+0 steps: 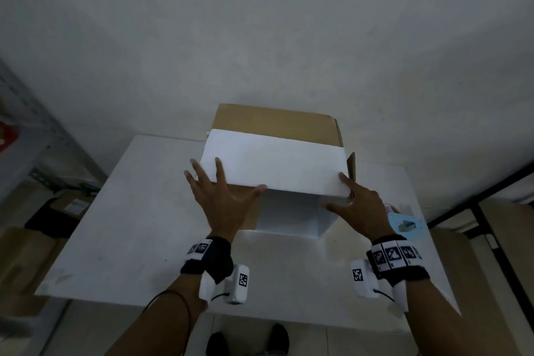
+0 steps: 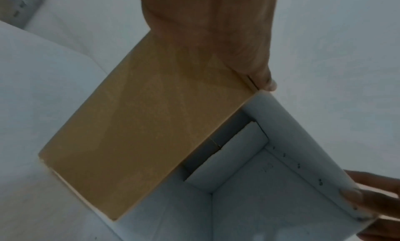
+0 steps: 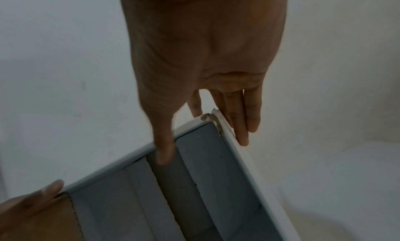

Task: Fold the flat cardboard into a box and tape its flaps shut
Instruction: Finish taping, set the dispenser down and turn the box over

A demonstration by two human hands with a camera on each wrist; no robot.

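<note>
A cardboard box [image 1: 277,121], white outside and brown inside, stands on the white table [image 1: 138,211] with its opening toward me. A white flap [image 1: 274,162] lies folded over the top. My left hand [image 1: 219,193] lies flat with spread, straight fingers over the box's near left corner, the palm on a brown side flap [image 2: 140,124] and the fingertips on the white flap. My right hand [image 1: 349,202] holds the white flap's near right corner, the index finger on top and the thumb [image 3: 164,150] underneath. The box's inside [image 3: 205,184] looks hollow and grey.
A light blue tape dispenser [image 1: 404,224] lies on the table just right of my right hand. Cardboard boxes [image 1: 26,257] sit on the floor at the left beside a metal shelf [image 1: 26,130]. A plain wall rises behind the table. My shoes [image 1: 248,341] show below its near edge.
</note>
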